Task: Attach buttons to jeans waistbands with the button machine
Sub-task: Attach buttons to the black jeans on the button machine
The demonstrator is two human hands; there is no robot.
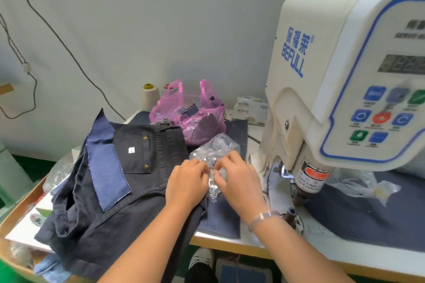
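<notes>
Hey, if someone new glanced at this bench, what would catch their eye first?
Probably the big cream button machine with blue trim at the right. Next, both hands, left and right, pinching a clear plastic bag of silver buttons mid-table, with a pink plastic bag behind and dark jeans on the left.

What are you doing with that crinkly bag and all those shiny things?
A person's left hand and right hand are both pinching a clear plastic bag full of small silver buttons, apparently opening it. The bag lies partly on dark jeans spread on the table. The button machine stands to the right with nothing under its press yet, so no button is being attached right now.
</notes>
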